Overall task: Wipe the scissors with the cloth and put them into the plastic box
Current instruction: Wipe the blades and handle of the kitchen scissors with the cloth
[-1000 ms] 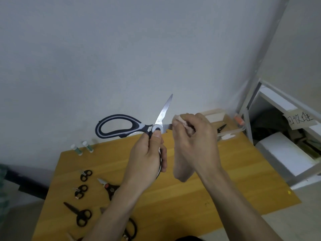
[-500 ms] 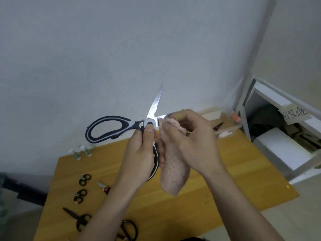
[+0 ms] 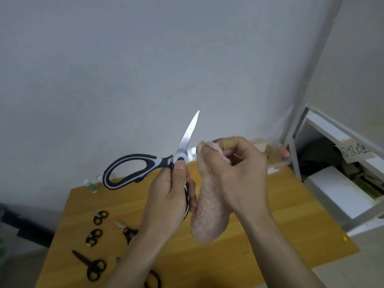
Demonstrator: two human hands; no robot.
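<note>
My left hand (image 3: 170,196) holds large kitchen scissors (image 3: 133,169) with black and white handles above the table, thumb on the pivot. The blades are spread: one serrated blade (image 3: 190,132) points up, the other runs right into a pale pink cloth (image 3: 208,213). My right hand (image 3: 239,173) pinches the cloth around that blade near the pivot, and the rest of the cloth hangs down. The clear plastic box (image 3: 278,161) sits at the table's far right corner, mostly hidden behind my right hand.
On the wooden table (image 3: 270,225), several small black scissors (image 3: 94,267) lie at the left. Two small bottles (image 3: 91,185) stand at the far left edge by the wall. A white shelf unit (image 3: 340,183) stands to the right of the table.
My right hand has slid the cloth along the lower blade toward the pivot, so more cloth hangs below it. The scissors stay spread in my left hand.
</note>
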